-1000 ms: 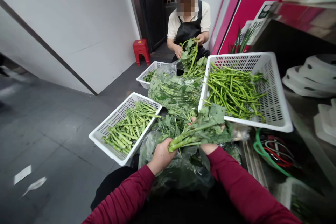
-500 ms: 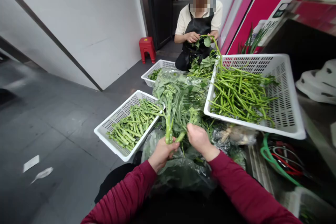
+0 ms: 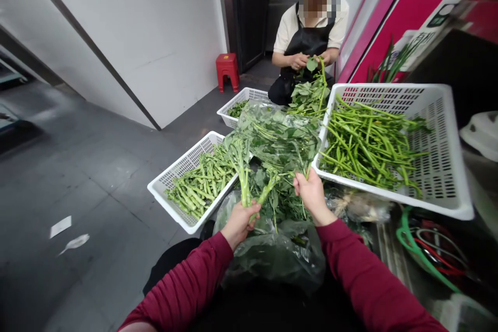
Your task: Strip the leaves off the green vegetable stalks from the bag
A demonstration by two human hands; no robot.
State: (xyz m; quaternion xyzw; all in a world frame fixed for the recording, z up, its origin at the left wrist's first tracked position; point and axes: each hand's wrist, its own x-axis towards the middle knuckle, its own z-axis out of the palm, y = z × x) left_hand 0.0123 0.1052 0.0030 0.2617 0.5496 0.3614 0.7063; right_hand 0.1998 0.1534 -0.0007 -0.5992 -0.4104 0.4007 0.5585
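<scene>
My left hand (image 3: 240, 222) is closed around the lower ends of thick green vegetable stalks (image 3: 244, 182); one of them, a stripped stalk (image 3: 268, 189), leans off to the right. My right hand (image 3: 311, 193) pinches green leaves (image 3: 305, 166) some way to the right, apart from the stalks. Beneath and beyond both hands lies a heap of leafy greens (image 3: 284, 137), partly on a clear plastic bag (image 3: 278, 257). On the left, a white basket (image 3: 182, 166) holds trimmed stalks (image 3: 194, 194).
At right, a large white basket (image 3: 443, 150) holds thin green stems (image 3: 361, 145). A co-worker (image 3: 311, 36) sits opposite, handling a leafy stem. Behind are a smaller white basket (image 3: 225, 114) and a red stool (image 3: 227, 71). A green-rimmed container (image 3: 404, 233) is near my right arm.
My right hand has moved right, away from the stalks, drawing leaves with it. My left hand keeps its grip on the stalks. The camera view has shifted slightly left.
</scene>
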